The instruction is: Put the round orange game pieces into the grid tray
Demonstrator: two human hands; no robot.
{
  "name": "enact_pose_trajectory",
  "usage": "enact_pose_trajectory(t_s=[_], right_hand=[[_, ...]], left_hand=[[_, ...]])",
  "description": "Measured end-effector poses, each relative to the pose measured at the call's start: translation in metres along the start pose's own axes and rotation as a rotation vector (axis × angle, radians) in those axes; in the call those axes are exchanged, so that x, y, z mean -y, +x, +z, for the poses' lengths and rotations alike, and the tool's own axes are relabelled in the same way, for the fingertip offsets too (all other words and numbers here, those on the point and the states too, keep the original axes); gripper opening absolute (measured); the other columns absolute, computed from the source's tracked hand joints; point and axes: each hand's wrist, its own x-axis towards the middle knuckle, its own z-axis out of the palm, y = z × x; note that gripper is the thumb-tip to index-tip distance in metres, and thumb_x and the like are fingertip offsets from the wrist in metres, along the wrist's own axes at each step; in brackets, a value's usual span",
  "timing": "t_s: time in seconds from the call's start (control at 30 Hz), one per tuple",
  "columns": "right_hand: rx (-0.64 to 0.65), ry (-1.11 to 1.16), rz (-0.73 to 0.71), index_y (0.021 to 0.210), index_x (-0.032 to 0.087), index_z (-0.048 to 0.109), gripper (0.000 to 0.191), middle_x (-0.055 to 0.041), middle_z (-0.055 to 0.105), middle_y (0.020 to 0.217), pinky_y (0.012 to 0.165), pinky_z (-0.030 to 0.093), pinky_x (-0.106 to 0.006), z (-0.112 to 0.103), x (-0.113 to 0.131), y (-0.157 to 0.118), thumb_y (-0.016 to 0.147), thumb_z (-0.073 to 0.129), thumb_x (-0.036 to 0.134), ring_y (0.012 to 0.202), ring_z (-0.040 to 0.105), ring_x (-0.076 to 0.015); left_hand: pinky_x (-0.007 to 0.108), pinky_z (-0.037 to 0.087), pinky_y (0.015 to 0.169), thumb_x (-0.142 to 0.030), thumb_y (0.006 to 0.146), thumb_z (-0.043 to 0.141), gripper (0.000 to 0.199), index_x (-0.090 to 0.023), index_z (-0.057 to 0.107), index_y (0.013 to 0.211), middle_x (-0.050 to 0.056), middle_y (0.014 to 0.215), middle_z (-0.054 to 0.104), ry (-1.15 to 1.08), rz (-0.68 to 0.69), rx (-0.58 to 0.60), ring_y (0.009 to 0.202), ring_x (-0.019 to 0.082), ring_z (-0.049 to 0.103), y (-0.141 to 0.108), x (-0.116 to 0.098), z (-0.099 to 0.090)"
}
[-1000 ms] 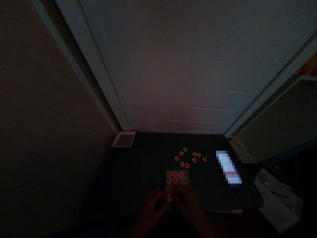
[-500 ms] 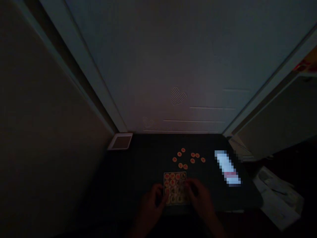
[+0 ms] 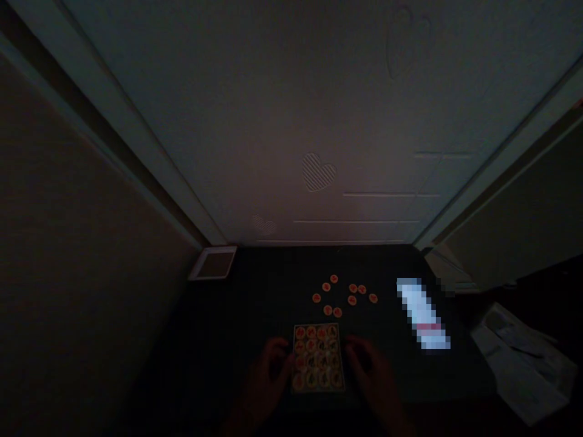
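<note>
In the lower middle of the dark tabletop lies a square, light-rimmed tray point(image 3: 317, 392) holding rows of round Chinese chess pieces point(image 3: 323, 362), some with red characters, others with dark ones. My left hand point(image 3: 268, 373) rests at the tray's left edge, thumb and forefinger curved with a gap between them; the thumb seems to touch the rim. On the opposite side my right hand point(image 3: 371, 371) is just off the right edge, its fingers loosely curled and apart. I see no piece in either hand, though the light is dim. Several loose red-lettered pieces point(image 3: 352, 300) lie beyond the tray.
A bright, pixelated rectangular object point(image 3: 421, 312) lies at the table's right. At the back left corner sits a shallow white-rimmed tray point(image 3: 195, 271). Behind the table rises a pale door point(image 3: 282, 121) with heart reliefs. Off the right edge is a white box-like object point(image 3: 523, 364).
My right hand has drawn back from over the tray to beside its right edge. The left thumb has slid off the pieces to the left rim. The camera view has shifted slightly.
</note>
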Motion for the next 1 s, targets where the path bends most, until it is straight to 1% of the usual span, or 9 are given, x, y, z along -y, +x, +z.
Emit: enact_pose_trajectory(t_s=[0.07,0.17,0.27,0.33,0.43,0.63,0.77,0.87,1.0], right_hand=[[-0.038,-0.023,-0.005,0.106,0.023,0.076,0.041,-0.0108,0.078,0.103,0.082,0.059,-0.035,-0.006,-0.004,0.002,0.093,0.057,0.057,0.094,0.073,-0.0272],[-0.084,-0.048,0.001,0.106,0.023,0.076,0.042,-0.0108,0.078,0.104,0.086,0.057,-0.037,-0.014,-0.011,0.008,0.093,0.056,0.058,0.097,0.073,-0.0282],[-0.128,-0.042,0.042,0.108,0.021,0.075,0.046,-0.0112,0.077,0.106,0.086,0.057,-0.038,-0.019,-0.017,0.013,0.093,0.054,0.06,0.096,0.073,-0.0282],[-0.141,-0.017,0.07,0.11,0.02,0.074,0.049,-0.0113,0.077,0.105,0.082,0.058,-0.036,-0.02,-0.019,0.014,0.094,0.052,0.061,0.092,0.073,-0.0271],[-0.14,0.017,0.074,0.111,0.02,0.073,0.05,-0.0112,0.077,0.103,0.08,0.058,-0.035,-0.02,-0.021,0.015,0.094,0.052,0.061,0.089,0.073,-0.0261],[-0.135,0.036,0.095,0.114,0.019,0.071,0.051,-0.0101,0.077,0.095,0.073,0.057,-0.031,-0.018,-0.024,0.014,0.096,0.049,0.061,0.083,0.072,-0.0244],[-0.144,0.045,0.097,0.116,0.019,0.07,0.051,-0.0088,0.076,0.091,0.069,0.056,-0.03,-0.018,-0.024,0.014,0.096,0.048,0.06,0.078,0.071,-0.023],[-0.148,0.056,0.087,0.115,0.018,0.07,0.051,-0.0076,0.075,0.087,0.068,0.056,-0.03,-0.018,-0.023,0.014,0.096,0.049,0.06,0.075,0.071,-0.0224],[-0.138,0.062,0.081,0.115,0.018,0.07,0.051,-0.0071,0.075,0.086,0.069,0.055,-0.03,-0.019,-0.022,0.015,0.096,0.049,0.06,0.075,0.071,-0.0224]], left_hand=[[0.029,0.054,0.069,-0.046,0.097,0.048,0.028,-0.024,0.057,0.111,0.001,0.083,0.073,-0.05,0.023,-0.054,0.075,0.019,0.071,0.016,-0.012,-0.002],[0.029,0.054,0.068,-0.044,0.095,0.053,0.029,-0.024,0.061,0.114,0.001,0.088,0.073,0.011,0.118,-0.062,0.075,0.018,0.069,0.049,-0.034,-0.002],[0.03,0.054,0.075,-0.037,0.095,0.056,0.026,-0.026,0.067,0.115,0.002,0.096,0.075,0.173,0.302,0.03,0.078,0.017,0.068,0.083,-0.057,0.003],[0.031,0.053,0.082,-0.033,0.094,0.058,0.025,-0.028,0.069,0.115,0.002,0.11,0.075,0.297,0.404,0.154,0.085,0.018,0.069,0.102,-0.069,0.008],[0.033,0.052,0.089,-0.029,0.092,0.061,0.022,-0.029,0.073,0.11,0.002,0.115,0.074,0.388,0.467,0.25,0.1,0.022,0.07,0.119,-0.08,0.016],[0.031,0.053,0.085,-0.021,0.085,0.063,0.02,-0.027,0.077,0.098,0.002,0.104,0.077,0.437,0.49,0.299,0.096,0.023,0.072,0.127,-0.086,0.026],[0.036,0.053,0.089,-0.015,0.083,0.062,0.028,-0.026,0.076,0.104,0.005,0.113,0.075,0.458,0.487,0.268,0.101,0.025,0.071,0.128,-0.087,0.027],[0.037,0.051,0.094,-0.018,0.083,0.065,0.034,-0.028,0.074,0.114,0.005,0.119,0.073,0.462,0.481,0.222,0.108,0.026,0.068,0.127,-0.091,0.021],[0.03,0.054,0.085,-0.026,0.086,0.066,0.034,-0.029,0.071,0.119,0.002,0.113,0.071,0.3,0.493,0.218,0.093,0.018,0.069,0.122,-0.099,0.001]])
